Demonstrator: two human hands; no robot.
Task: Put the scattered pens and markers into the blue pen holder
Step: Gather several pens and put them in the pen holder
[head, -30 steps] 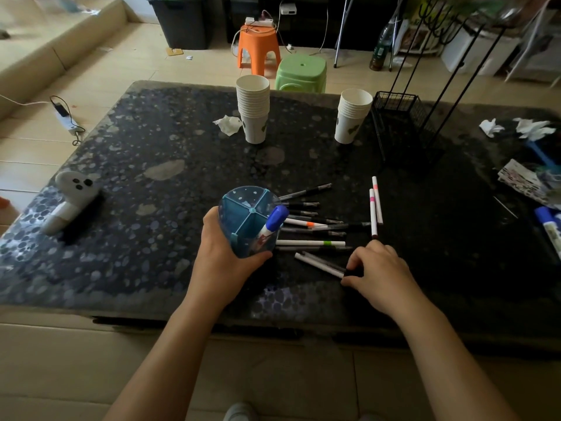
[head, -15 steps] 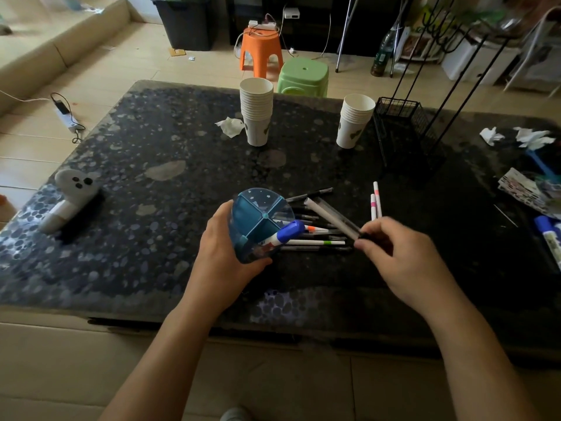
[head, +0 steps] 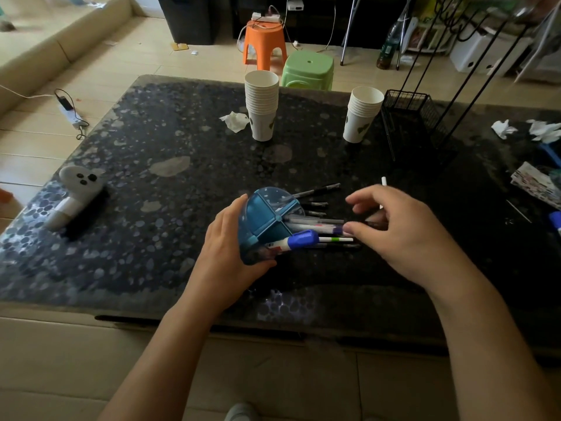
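Note:
My left hand [head: 227, 256] grips the blue pen holder [head: 264, 220] and tips its divided mouth to the right, low over the dark table [head: 151, 208]. A blue-capped marker [head: 300, 240] and two grey pens [head: 315, 221] stick out of the mouth. My right hand [head: 400, 235] hovers just right of them with fingers spread, its thumb tip at the pens' ends. Several black pens [head: 321, 188] and a green-banded pen [head: 337, 239] lie on the table behind the holder. A white pen's tip [head: 384, 180] shows above my right hand; the rest is hidden.
Two stacks of paper cups [head: 261, 107] [head: 362, 115] stand at the back, with a crumpled tissue [head: 235, 121] and a black wire basket [head: 409, 117]. A white ghost-shaped object [head: 76, 192] lies at the left. Papers [head: 534, 183] and a blue marker [head: 557, 221] sit at the right edge.
My right hand picked two pens off the table, carried them left and slid them into the holder's mouth, then let its fingers spread. My left hand tilted the holder further right.

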